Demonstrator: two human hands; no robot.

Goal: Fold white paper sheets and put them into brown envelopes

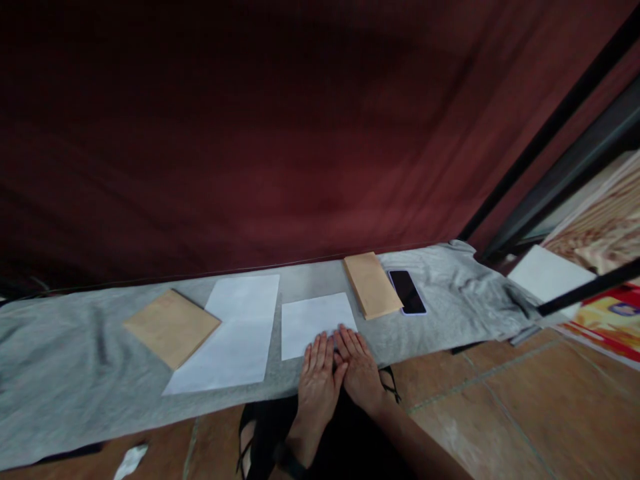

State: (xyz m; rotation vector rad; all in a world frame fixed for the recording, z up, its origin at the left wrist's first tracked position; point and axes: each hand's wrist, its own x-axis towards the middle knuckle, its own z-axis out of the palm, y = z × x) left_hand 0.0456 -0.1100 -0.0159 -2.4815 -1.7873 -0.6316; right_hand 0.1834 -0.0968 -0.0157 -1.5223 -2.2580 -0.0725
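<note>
A small white sheet of paper (310, 323), perhaps folded, lies on the grey cloth before me. My left hand (319, 377) rests flat on its near edge, fingers stretched out. Beside it, my right hand (357, 367) also lies flat on the near right corner, and the two thumbs meet. Neither hand grips anything. To the left is a larger white sheet (245, 340) with a crease across it. A brown envelope (173, 327) overlaps that sheet's left side. Another stack of brown envelopes (373, 285) lies to the right of the small sheet, touching a phone (407, 292).
The grey cloth (50, 373) covers a long narrow surface against a dark red curtain-like backdrop (300, 167). Dark metal bars (545, 147) slant at the right. Beyond them are a white box-like thing (550, 277) and a red-yellow package (610, 323). Tiled floor (490, 407) lies below.
</note>
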